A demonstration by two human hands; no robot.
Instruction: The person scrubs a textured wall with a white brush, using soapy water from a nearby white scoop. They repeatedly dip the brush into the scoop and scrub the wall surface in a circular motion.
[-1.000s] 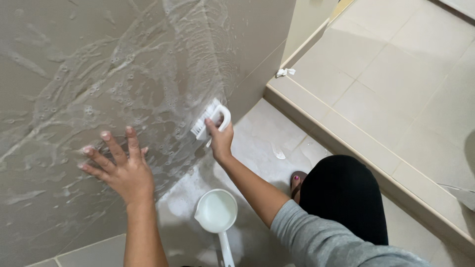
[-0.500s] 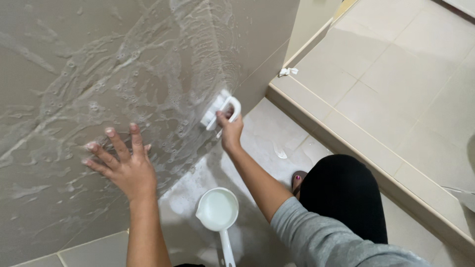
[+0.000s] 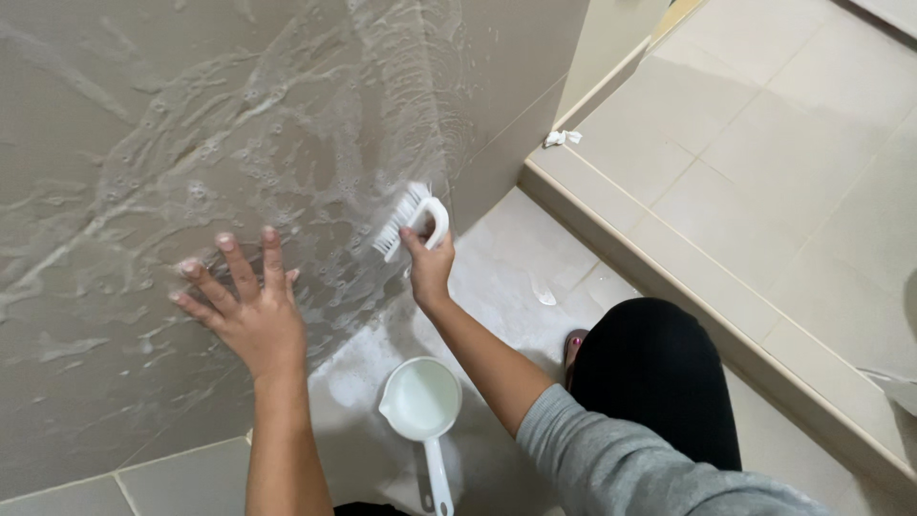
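Note:
My right hand grips the handle of a white scrub brush, whose bristles press against the soapy grey tiled wall. My left hand lies flat on that wall with fingers spread, left of the brush. Foam streaks cover the wall around and above both hands. My grey sleeve covers the right arm, and my knee in black trousers is bent below it.
A white water dipper with a long handle sits on the wet floor between my arms. A raised tiled curb runs diagonally at the right, with beige floor tiles beyond. A small white scrap lies on the curb.
The brush and my right hand slid a little up and right along the wall, then settled back. My left hand stayed pressed on the wall.

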